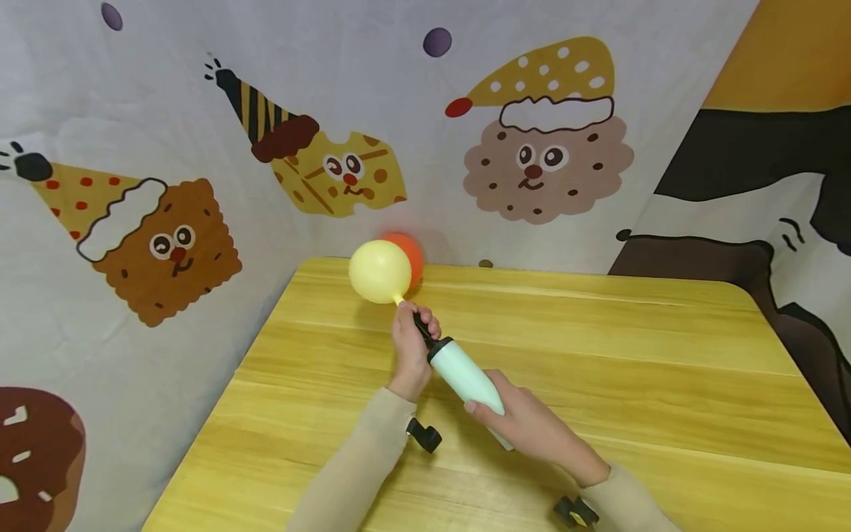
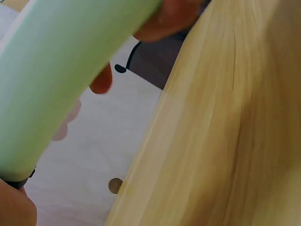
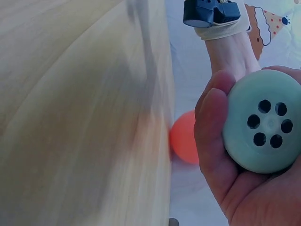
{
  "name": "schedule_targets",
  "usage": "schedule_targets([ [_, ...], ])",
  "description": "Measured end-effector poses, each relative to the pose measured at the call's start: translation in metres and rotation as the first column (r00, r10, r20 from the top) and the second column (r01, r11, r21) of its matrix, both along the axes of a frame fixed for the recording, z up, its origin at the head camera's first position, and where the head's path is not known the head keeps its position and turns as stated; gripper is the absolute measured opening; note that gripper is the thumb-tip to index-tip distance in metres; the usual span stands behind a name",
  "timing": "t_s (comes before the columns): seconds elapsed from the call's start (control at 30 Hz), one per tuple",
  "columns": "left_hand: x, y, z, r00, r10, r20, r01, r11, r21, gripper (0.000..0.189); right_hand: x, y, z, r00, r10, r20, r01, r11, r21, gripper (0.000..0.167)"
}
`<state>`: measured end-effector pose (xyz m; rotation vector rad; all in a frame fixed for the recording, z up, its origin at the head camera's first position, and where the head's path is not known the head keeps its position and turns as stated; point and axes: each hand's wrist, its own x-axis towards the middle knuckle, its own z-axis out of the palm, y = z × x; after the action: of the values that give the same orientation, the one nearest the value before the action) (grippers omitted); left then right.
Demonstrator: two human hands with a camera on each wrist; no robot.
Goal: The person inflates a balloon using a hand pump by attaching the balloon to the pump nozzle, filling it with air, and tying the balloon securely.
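A mint-green balloon pump (image 1: 465, 375) with black fittings slants across the middle of the head view. My left hand (image 1: 410, 347) holds its black front end together with the neck of an inflated yellow balloon (image 1: 380, 271). The join between neck and pump is hidden by the fingers. My right hand (image 1: 532, 421) grips the green body near its rear. The right wrist view looks onto the round end of the pump (image 3: 270, 125), which has several dark holes, with the fingers wrapped round it. Pump body (image 2: 70, 70) also fills the upper left of the left wrist view.
Behind the yellow balloon, a red-orange balloon (image 1: 414, 260) lies at the back edge of the wooden table (image 1: 598, 332). A pale cloth (image 1: 372, 44) printed with cartoon biscuits hangs behind and to the left. Black wrist cameras (image 1: 425, 434) are worn on both sleeves.
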<state>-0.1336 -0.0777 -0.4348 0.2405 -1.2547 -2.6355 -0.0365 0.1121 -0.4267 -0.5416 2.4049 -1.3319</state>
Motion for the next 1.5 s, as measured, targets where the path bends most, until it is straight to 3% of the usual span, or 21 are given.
schedule_targets([
  [0.17, -0.002, -0.007, -0.002, 0.999, 0.033, 0.016, -0.033, 0.999, 0.02, 0.033, 0.001, -0.002, -0.002, 1.0, -0.005, 0.004, 0.005, 1.0, -0.006, 0.063],
  [0.3, -0.009, -0.021, 0.005, 0.998, 0.06, -0.024, -0.059, 0.997, 0.048, 0.033, 0.005, 0.004, 0.002, 1.0, 0.0, 0.012, 0.0, 1.0, 0.013, 0.063],
  [0.47, -0.021, -0.05, 0.017, 0.986, 0.148, -0.082, -0.137, 0.982, 0.13, 0.032, 0.013, 0.03, 0.013, 0.997, 0.072, -0.001, -0.072, 0.996, 0.055, 0.058],
  [0.63, -0.023, -0.065, 0.019, 0.979, 0.198, -0.049, -0.184, 0.96, 0.211, 0.028, 0.019, 0.055, 0.02, 0.989, 0.14, -0.057, -0.134, 0.986, 0.098, 0.049],
  [0.8, -0.018, -0.056, 0.011, 0.98, 0.197, -0.026, -0.189, 0.964, 0.184, 0.028, 0.019, 0.049, 0.014, 0.984, 0.158, -0.086, -0.15, 0.984, 0.097, 0.053],
  [1.13, -0.001, -0.013, -0.008, 0.996, 0.091, -0.002, -0.091, 0.995, 0.045, 0.032, 0.007, 0.011, 0.001, 0.998, 0.056, -0.014, -0.055, 0.995, 0.086, 0.062],
  [1.3, 0.005, -0.001, -0.01, 0.999, 0.05, 0.015, -0.05, 0.999, 0.01, 0.032, 0.0, 0.004, -0.001, 0.999, 0.045, -0.012, -0.044, 0.997, 0.067, 0.066],
  [1.5, 0.007, 0.0, -0.01, 0.999, 0.043, 0.009, -0.043, 0.999, 0.012, 0.031, -0.002, 0.003, -0.003, 0.999, 0.048, -0.015, -0.047, 0.998, 0.05, 0.064],
])
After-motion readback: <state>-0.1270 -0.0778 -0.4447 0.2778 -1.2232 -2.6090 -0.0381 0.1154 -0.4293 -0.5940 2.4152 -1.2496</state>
